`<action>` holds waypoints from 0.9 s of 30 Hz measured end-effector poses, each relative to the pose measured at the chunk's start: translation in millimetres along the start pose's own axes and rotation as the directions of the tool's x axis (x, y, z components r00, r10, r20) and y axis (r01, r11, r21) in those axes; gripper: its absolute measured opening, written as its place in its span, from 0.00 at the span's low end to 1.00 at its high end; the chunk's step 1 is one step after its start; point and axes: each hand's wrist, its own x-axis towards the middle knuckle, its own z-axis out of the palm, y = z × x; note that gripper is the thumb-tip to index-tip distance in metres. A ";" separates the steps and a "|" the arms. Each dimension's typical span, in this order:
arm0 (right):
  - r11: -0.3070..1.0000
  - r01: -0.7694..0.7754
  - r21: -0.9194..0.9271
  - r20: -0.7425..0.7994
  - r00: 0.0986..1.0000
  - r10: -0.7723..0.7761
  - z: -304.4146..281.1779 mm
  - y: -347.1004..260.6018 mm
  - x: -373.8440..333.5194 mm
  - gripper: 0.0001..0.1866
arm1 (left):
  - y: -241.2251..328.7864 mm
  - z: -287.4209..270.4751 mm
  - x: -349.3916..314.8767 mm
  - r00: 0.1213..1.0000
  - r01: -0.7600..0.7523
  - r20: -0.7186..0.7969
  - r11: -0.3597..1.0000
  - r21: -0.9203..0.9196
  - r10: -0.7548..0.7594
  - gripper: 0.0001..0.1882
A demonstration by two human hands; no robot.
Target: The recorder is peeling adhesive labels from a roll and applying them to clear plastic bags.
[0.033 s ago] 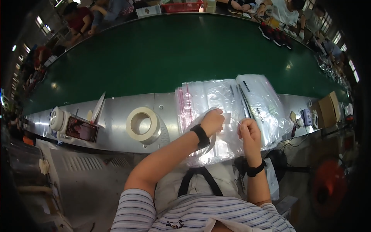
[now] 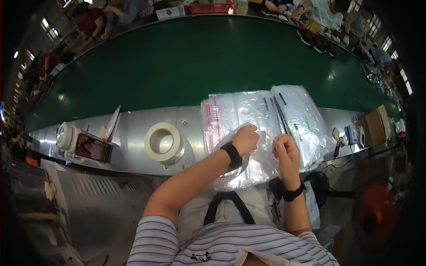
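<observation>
My left hand [image 2: 246, 139] is closed on a pale strip of tape [image 2: 262, 136], whose short end sticks out past the fingers. A pale band [image 2: 243, 167] curves around behind that wrist, looking like part of a tape roll. Just to the right, my right hand [image 2: 287, 150] is pinched shut; anything between its fingertips is too small to make out. Both hands are over a pile of clear plastic bags [image 2: 237, 104] with pink edges. More clear bags with dark print [image 2: 299, 104] lie overlapping at the right. To the left is a wide cream tape roll [image 2: 151, 142].
The metal table edge [image 2: 133, 142] borders a green surface [image 2: 186, 62]. At left are a white jar [image 2: 65, 135], a phone [image 2: 94, 148] and a pointed blade-like object [image 2: 114, 122]. An open cardboard box [image 2: 376, 126] stands right, near small gadgets [image 2: 353, 134]. Shoes [image 2: 315, 42] and other people are across.
My left hand has shifted very slightly to the right, toward my right hand, which stays nearly still.
</observation>
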 end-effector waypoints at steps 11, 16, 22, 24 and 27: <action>0.871 0.218 -0.441 0.099 0.976 -0.194 4.5 -4.7 0.1 0.05 | 21.2 10.8 -10.6 0.973 0.227 0.043 0.898 -0.376 -0.228 0.19; 0.533 0.469 -0.704 0.434 0.879 -0.199 15.2 0.8 -22.3 0.30 | 16.8 1.2 -22.1 0.951 0.293 0.086 0.778 -0.556 -0.297 0.21; 0.374 0.573 -0.729 0.573 0.810 -0.126 26.9 6.8 -27.9 0.29 | 11.2 -48.7 -98.4 0.955 0.274 0.089 0.724 -0.633 -0.283 0.36; 0.294 0.692 -0.660 0.669 0.719 -0.190 40.1 13.3 -22.7 0.19 | 0.4 -56.1 -130.9 0.993 0.087 -0.011 0.781 -0.618 -0.119 0.31; 0.362 0.656 -0.663 0.643 0.746 -0.174 36.1 21.6 -15.1 0.08 | -3.7 -46.3 -157.3 0.995 -0.046 -0.103 0.811 -0.584 -0.017 0.26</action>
